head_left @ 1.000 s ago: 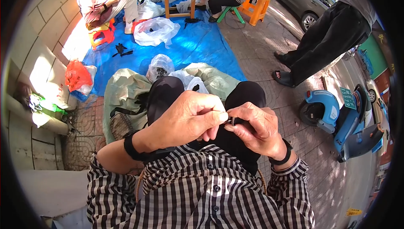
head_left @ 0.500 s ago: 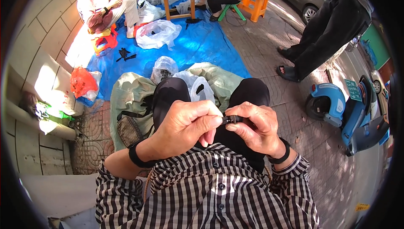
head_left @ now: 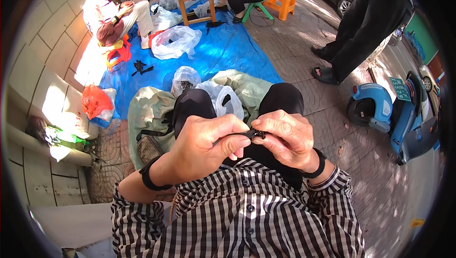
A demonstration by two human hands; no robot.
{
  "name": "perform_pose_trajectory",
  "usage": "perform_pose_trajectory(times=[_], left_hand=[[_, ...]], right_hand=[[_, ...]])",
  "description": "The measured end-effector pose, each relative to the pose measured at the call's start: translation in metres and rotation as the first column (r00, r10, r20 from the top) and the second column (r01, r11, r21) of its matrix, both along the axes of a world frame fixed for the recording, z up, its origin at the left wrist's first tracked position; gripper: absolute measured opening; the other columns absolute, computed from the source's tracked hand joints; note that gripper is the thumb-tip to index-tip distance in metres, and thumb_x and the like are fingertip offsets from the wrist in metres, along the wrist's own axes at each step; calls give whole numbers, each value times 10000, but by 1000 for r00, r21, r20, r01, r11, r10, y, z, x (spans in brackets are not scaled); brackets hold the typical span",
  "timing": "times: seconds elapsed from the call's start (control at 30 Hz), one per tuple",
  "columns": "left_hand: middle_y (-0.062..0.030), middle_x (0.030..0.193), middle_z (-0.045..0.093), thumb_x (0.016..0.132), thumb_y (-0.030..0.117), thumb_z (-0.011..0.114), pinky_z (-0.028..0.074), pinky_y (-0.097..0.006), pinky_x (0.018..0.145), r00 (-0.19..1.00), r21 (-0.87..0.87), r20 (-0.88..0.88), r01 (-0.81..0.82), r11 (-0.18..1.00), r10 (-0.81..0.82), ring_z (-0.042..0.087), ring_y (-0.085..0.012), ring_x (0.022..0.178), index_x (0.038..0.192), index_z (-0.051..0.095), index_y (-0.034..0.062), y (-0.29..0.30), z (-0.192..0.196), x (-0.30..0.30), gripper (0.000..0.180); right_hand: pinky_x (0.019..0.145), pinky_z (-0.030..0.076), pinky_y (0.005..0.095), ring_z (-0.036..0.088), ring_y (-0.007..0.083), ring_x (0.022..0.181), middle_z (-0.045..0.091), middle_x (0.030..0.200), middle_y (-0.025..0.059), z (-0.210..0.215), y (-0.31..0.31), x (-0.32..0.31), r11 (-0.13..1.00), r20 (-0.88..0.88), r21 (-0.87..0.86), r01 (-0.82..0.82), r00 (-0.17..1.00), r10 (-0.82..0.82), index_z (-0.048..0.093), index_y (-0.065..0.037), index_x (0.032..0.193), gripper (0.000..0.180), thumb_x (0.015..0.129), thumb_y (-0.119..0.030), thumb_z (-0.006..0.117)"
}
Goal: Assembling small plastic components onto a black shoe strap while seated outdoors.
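While my left hand [head_left: 202, 146] and right hand [head_left: 287, 137] pinch the small black part [head_left: 251, 133] at frame centre, a slip could drop it into my lap.

One view only, worn on the person's head and tilted steeply down over the chest and lap. The grip, where the left hand [head_left: 204, 146] and right hand [head_left: 287, 137] meet on a small black piece [head_left: 251, 133], sits just below the picture's middle and close to the lens. Below the grip the striped shirt [head_left: 237, 215] fills the lower edge, nearest of all. Beyond the grip the view runs forward over the knees to the blue tarp [head_left: 228, 51] and seated people at the top rim, well apart from the grip. Right of the grip, far off, a blue scooter [head_left: 384, 111] bends along the fisheye rim
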State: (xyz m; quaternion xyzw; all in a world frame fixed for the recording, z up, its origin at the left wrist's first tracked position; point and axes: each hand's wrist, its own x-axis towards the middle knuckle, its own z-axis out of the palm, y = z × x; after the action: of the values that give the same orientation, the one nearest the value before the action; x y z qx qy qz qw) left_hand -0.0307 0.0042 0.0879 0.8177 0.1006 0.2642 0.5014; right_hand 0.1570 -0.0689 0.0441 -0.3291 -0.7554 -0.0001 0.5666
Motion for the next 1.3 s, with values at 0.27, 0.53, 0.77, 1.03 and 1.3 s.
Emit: perform_pose_trajectory(times=[0.27, 0.53, 0.77, 1.03, 1.3], left_hand=[[-64, 606, 592, 812, 47, 643, 472, -250, 468, 995, 322, 33, -98, 942, 92, 623, -165, 538, 863, 568, 22, -6, -1, 2, 94], [-65, 621, 602, 832, 52, 616, 480, -257, 475, 995, 288, -12, -87, 954, 94, 621, -159, 536, 861, 558, 12, -10, 3, 0, 77], [-123, 732, 625, 951, 143, 472, 499, -241, 553, 984, -310, -119, 88, 947, -130, 615, -141, 597, 953, 508, -30, 0, 12, -3, 177], [-70, 706, 600, 943, 130, 450, 482, -223, 552, 975, -314, -126, 138, 939, -185, 593, -107, 590, 904, 522, -8, 9, 25, 12, 160], [-108, 758, 615, 920, 171, 515, 505, -249, 596, 971, -311, -124, 158, 937, -205, 605, -134, 646, 940, 523, -35, 18, 40, 35, 208]], right_hand=[[458, 460, 238, 619, 167, 562, 640, 767, 127, 6, -3, 5, 999, 75, 45, 30, 997, -33, 609, 40, 977, 262, 732, -13, 687], [446, 458, 246, 619, 176, 558, 644, 749, 126, 3, -6, 4, 997, 63, 66, 49, 997, -53, 609, 46, 944, 251, 727, -37, 705], [451, 461, 238, 618, 171, 560, 653, 776, 133, 4, -3, 4, 995, 26, 91, 30, 999, -32, 608, 44, 940, 250, 728, -39, 714], [460, 455, 236, 612, 169, 569, 654, 791, 133, 8, -6, 11, 987, 39, 130, 98, 994, -104, 610, 32, 960, 287, 700, -15, 721], [500, 461, 276, 611, 200, 594, 627, 753, 90, 21, -16, 21, 952, -3, 100, 289, 957, -290, 627, 7, 956, 292, 684, -23, 728]])
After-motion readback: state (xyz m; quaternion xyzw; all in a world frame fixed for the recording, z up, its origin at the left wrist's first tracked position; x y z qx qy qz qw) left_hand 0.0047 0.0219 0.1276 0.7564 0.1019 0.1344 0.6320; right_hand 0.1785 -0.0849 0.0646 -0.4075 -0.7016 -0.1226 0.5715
